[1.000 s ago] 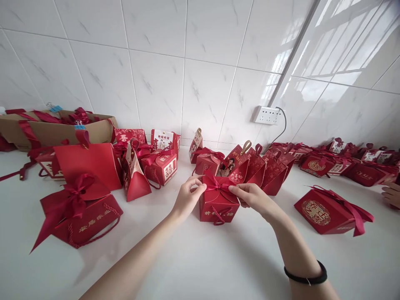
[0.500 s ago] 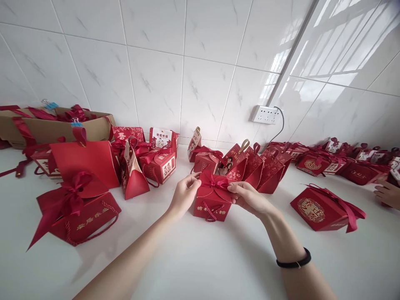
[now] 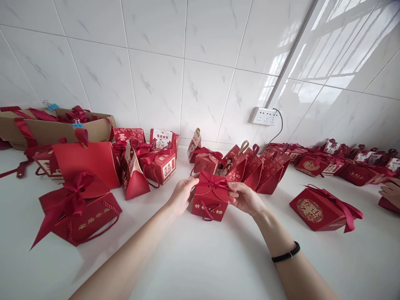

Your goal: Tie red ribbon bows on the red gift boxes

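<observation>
A small red gift box (image 3: 210,206) stands upright on the white table in front of me, with gold lettering and a twisted red cord handle on its front. Across its folded top lies a dark red ribbon (image 3: 214,182) tied in the middle. My left hand (image 3: 182,192) is closed at the upper left edge, its thumb and fingertips by the ribbon. On the opposite side my right hand (image 3: 245,197) grips the upper right edge, thumb on top near the ribbon's end and fingers along the side wall. Parts of the ribbon are hidden by my fingers.
Larger red boxes stand at left (image 3: 93,218) and right (image 3: 321,210). Behind are triangular red boxes (image 3: 271,171) and a cardboard box of ribbons (image 3: 56,132). A power strip (image 3: 265,116) is on the tiled wall. Another person's hand (image 3: 390,191) shows at the right edge.
The gift box has shifted slightly left and turned a little. My right fingers have moved from the ribbon's end down along the box's side. My left hand has shifted slightly left.
</observation>
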A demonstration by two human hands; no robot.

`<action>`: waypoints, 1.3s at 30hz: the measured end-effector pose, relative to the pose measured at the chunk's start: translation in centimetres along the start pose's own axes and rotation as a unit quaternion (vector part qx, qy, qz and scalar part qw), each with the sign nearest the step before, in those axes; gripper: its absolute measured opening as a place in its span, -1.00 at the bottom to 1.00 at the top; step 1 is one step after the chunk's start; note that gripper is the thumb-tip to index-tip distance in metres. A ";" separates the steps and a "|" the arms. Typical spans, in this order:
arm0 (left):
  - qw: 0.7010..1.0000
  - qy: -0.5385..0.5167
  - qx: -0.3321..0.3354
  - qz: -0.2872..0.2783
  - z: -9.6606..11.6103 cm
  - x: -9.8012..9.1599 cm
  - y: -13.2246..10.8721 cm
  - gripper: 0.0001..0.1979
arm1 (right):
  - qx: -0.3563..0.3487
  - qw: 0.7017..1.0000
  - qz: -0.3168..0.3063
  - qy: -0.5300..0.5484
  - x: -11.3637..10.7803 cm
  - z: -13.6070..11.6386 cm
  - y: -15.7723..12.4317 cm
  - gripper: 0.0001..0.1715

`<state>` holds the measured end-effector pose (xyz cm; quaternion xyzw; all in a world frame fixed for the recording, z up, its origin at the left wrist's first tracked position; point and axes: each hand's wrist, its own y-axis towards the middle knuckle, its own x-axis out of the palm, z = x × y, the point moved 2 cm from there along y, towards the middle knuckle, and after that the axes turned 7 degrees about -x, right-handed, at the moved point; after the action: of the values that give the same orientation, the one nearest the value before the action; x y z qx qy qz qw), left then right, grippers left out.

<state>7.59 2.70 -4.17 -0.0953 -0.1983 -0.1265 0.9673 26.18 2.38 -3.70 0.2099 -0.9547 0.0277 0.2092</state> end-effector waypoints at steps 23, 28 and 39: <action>0.995 0.050 0.047 0.066 -0.3 -0.9 0.4 -0.74 | 0.043 0.998 0.036 -0.016 0.3 0.2 0.5 -0.46; 0.993 0.069 0.057 0.074 -0.4 -1.1 0.5 -0.75 | 0.021 0.993 0.111 -0.026 -0.1 0.7 0.7 -0.55; 0.989 0.097 0.094 0.066 -0.4 -0.5 0.1 -0.81 | -0.057 0.981 0.163 -0.093 0.1 0.3 0.6 -0.71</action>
<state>7.27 2.84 -4.74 -0.0038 -0.1083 -0.0518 0.9928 25.70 2.82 -3.91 0.0410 -0.9914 -0.0129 0.1240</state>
